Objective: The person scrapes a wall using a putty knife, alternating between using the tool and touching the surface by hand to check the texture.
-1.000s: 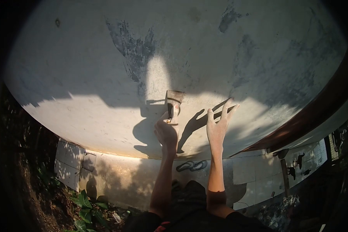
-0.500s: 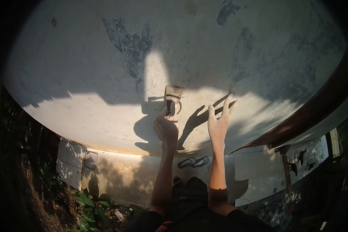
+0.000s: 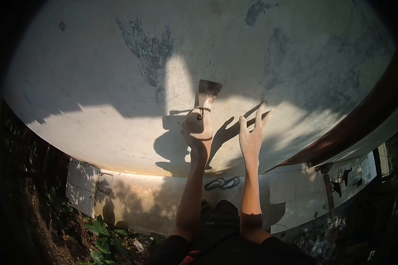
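A putty knife with a wide, stained metal blade is gripped in my left hand, thumb stretched up along the blade. The blade's edge points up and overlaps the pale wall in front of me. My right hand is held up to the right of it, empty, fingers spread, with the fingertips close to the wall. Dark shadows of both hands fall on the sunlit lower wall. Grey scraped patches mark the upper wall.
A pair of flip-flops lies on the paved floor at the foot of the wall. Leafy plants grow at lower left. A reddish-brown band runs along the wall's right side. Farther right, small dark animals stand on the tiles.
My left hand has moved the putty knife up and slightly right along the wall, the blade passing from sunlight into shade. My right hand has barely moved.
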